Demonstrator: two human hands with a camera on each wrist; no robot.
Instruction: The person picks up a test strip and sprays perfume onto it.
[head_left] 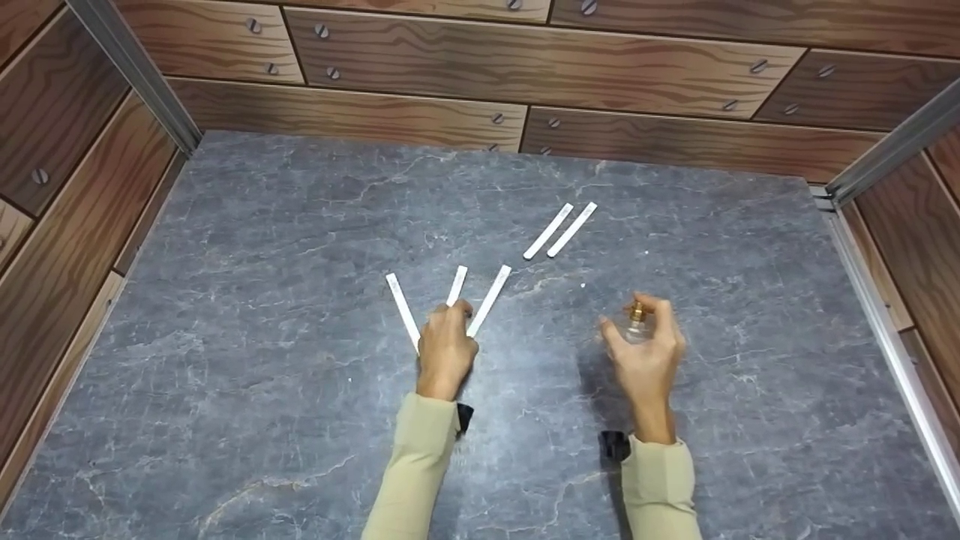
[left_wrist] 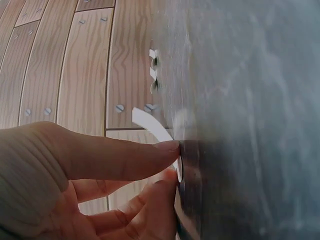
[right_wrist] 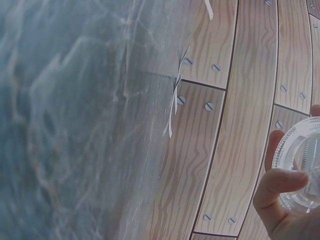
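With thumb and fingertips, my left hand [head_left: 446, 346] pinches a white paper strip [head_left: 457, 285] low over the table. In the left wrist view that strip [left_wrist: 148, 121] curves up past the thumb. On either side of this hand lie a left strip [head_left: 403, 307] and a right strip [head_left: 491, 296], slanting apart toward the back. My right hand [head_left: 651, 356] holds a small clear glass perfume bottle [head_left: 637, 313] with a gold-coloured neck, raised above the table. The right wrist view shows the round ridged glass [right_wrist: 292, 150] between thumb and fingers.
Two more white strips, a nearer one [head_left: 548, 231] and one beside it [head_left: 573, 229], lie parallel farther back. Small white specks dot the grey marbled table [head_left: 300, 420]. Wood-patterned walls [head_left: 420, 60] with metal corner rails [head_left: 892, 150] enclose it.
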